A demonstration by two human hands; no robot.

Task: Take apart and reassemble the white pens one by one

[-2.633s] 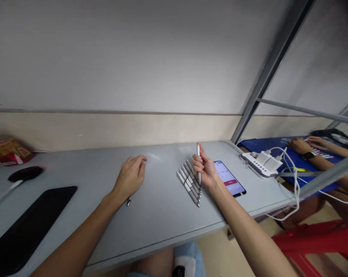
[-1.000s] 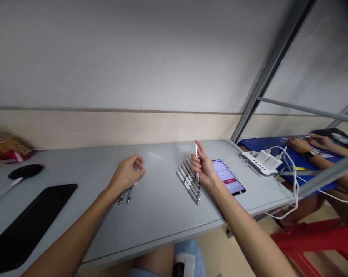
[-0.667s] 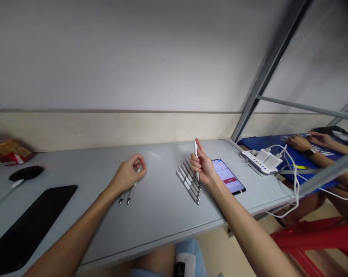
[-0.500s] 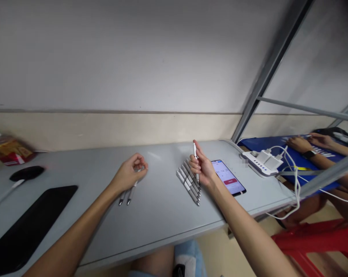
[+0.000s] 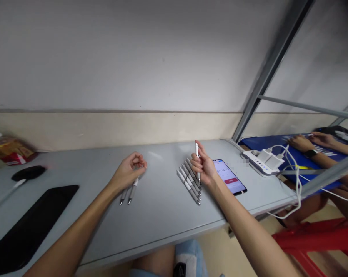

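Note:
My right hand [image 5: 204, 166] is wrapped round a white and grey click pen [image 5: 197, 149], held upright with the thumb at its top end. Just left of and below that hand, several like pens [image 5: 188, 184] lie side by side in a slanting row on the grey table [image 5: 150, 231]. My left hand [image 5: 132, 167] rests by the table top, fingers curled in towards the thumb, with nothing visible in them. Two more pens [image 5: 132, 191] lie beneath it, tips towards me, their upper ends partly hidden by the hand.
Right of the pens lies a lit phone [image 5: 230, 177], then a white power strip [image 5: 262, 163] with plugs and cables. A black mat [image 5: 32, 227], a black oval object [image 5: 28, 173] and a jar [image 5: 10, 148] are at left. Another person's hands [image 5: 302, 144] rest on a blue surface.
Almost nothing differs: the view has shifted slightly, and both hands keep their poses. The pen stays upright in my right hand.

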